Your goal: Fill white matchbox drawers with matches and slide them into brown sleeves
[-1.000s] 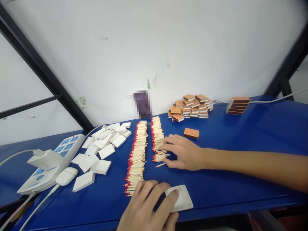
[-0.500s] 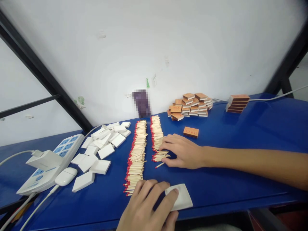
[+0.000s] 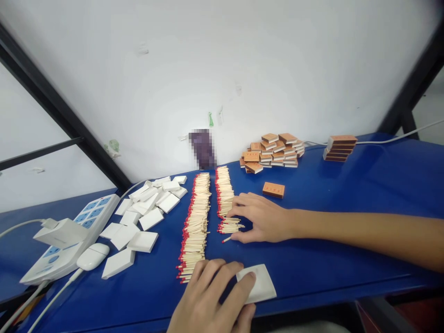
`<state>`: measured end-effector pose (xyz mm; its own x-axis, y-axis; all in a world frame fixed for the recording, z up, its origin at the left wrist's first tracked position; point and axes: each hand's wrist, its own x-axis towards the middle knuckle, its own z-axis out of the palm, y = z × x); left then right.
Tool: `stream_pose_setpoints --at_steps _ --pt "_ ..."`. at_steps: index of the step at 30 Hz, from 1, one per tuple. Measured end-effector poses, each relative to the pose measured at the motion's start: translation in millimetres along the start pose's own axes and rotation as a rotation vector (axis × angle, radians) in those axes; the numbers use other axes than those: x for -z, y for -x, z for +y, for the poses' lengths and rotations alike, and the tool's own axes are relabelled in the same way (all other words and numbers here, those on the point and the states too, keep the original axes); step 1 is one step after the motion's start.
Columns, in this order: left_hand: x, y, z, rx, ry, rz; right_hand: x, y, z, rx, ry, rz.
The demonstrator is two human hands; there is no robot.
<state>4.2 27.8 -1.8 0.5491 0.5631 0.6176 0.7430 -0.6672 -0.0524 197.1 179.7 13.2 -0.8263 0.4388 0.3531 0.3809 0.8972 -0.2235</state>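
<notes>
Left hand (image 3: 210, 296), lower centre: forefinger rests in white tray (image 3: 265, 283); grip, cannot tell. Right hand (image 3: 262, 218), centre: fingers parted about a small bunch of matches (image 3: 229, 225). Step, judged: gathering; next move calls for an even pinch.

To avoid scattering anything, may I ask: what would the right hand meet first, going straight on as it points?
The right hand would probably first meet the right row of matches, at its fingers; depth is unclear.

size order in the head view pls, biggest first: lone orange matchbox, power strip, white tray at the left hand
1. Power strip
2. White tray, partly covered by left hand
3. Lone orange matchbox
</notes>
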Motion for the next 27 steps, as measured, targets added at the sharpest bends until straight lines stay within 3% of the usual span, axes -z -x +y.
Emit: stream_pose_setpoints --at_steps 6,12,27 --pt "0.4 -1.7 0.8 0.007 -0.007 -0.002 -0.6 0.0 0.8 0.041 -0.028 0.017" --pt "0.5 -0.6 2.3 0.013 0.0 -0.003 -5.0 3.4 2.8 0.122 -0.003 0.139" --pt "0.9 -0.8 1.6 0.009 -0.01 -0.001 -1.1 2.9 0.1 0.144 0.015 0.081"
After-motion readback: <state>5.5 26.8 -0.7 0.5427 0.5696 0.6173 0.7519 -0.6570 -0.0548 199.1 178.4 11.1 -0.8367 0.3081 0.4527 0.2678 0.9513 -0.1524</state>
